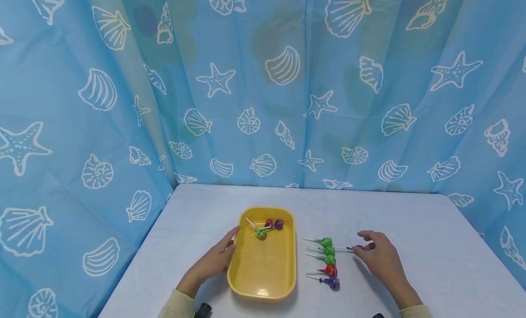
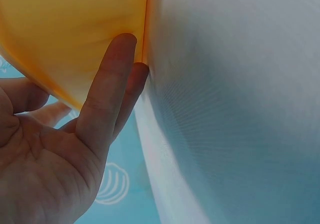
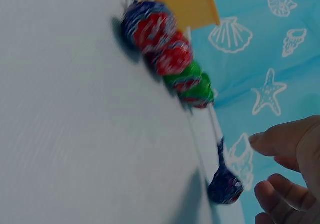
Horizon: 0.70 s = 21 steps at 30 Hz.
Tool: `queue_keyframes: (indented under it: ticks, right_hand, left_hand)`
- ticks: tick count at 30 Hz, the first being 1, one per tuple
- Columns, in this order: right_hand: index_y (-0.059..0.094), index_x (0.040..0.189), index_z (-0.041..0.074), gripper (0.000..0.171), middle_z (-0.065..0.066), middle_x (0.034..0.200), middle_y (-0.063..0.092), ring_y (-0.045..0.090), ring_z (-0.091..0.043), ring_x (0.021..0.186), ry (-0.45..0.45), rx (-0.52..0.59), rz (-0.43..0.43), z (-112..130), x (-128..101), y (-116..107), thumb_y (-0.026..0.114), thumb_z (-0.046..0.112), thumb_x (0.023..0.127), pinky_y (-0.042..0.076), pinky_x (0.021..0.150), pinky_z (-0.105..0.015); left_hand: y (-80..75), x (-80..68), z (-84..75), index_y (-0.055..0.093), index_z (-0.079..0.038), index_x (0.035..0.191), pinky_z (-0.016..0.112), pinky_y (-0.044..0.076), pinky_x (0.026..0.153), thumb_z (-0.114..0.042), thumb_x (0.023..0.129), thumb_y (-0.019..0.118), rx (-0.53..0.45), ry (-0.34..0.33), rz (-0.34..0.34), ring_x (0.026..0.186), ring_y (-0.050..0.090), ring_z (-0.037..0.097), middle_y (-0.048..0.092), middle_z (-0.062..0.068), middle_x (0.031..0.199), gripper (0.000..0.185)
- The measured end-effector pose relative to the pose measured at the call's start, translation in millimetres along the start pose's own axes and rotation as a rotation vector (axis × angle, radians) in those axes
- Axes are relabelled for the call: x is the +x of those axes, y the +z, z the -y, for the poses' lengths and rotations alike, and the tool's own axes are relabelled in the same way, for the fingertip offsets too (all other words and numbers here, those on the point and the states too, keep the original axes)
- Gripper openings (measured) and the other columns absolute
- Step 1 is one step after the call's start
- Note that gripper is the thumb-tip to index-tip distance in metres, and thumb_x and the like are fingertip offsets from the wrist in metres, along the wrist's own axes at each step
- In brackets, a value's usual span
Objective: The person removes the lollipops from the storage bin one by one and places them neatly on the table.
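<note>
A yellow tray (image 1: 263, 263) stands on the table, and my left hand (image 1: 214, 259) touches its left side with fairly straight fingers (image 2: 107, 94) against the outer wall. In the tray lie a green lollipop (image 1: 261, 234), a red lollipop (image 1: 269, 223) and a purple lollipop (image 1: 278, 224). My right hand (image 1: 382, 257) is at a separate purple lollipop (image 3: 225, 185) lying to the right of a row. In the right wrist view, a gap shows between its fingers and that lollipop. The row holds green lollipops (image 1: 327, 250), a red one (image 1: 330, 270) and a purple one (image 1: 332, 283).
A white cloth (image 1: 435, 249) covers the table. Behind and at the left hangs a blue curtain (image 1: 255, 98) with seashell and starfish prints. Dark objects (image 1: 203, 310) show near both wrists at the bottom edge.
</note>
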State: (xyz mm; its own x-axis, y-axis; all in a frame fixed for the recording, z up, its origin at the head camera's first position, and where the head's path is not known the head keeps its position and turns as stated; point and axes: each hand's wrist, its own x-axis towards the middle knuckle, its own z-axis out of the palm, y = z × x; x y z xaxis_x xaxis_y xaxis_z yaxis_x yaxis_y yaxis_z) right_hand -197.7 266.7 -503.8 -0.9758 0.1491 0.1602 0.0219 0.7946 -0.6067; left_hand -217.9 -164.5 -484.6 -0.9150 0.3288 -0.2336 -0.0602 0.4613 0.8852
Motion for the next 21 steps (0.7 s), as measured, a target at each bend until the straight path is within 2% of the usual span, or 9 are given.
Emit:
queue_keyframes:
  ticks: [13,21]
  right_hand:
    - [0.067,0.119,0.000,0.033,-0.017,0.112,0.068,0.066,-0.032,0.097,-0.094,0.048,-0.032,35,2,2,0.077,0.013,0.090,0.055,0.084,-0.052]
    - [0.067,0.122,0.004,0.035,-0.014,0.116,0.068,0.065,-0.030,0.100,-0.166,0.055,0.007,60,9,9,0.077,0.013,0.090,0.055,0.087,-0.052]
  left_hand:
    - [0.0,0.7,1.8,0.023,-0.019,0.163,0.042,0.059,0.069,-0.021,0.111,0.038,0.010,0.008,0.006,0.100,0.065,0.026,0.043,0.031,0.148,0.054]
    - [0.0,0.3,2.7,0.023,-0.020,0.163,0.042,0.059,0.069,-0.022,0.111,0.039,0.009,0.004,0.000,0.100,0.064,0.026,0.044,0.030,0.148,0.054]
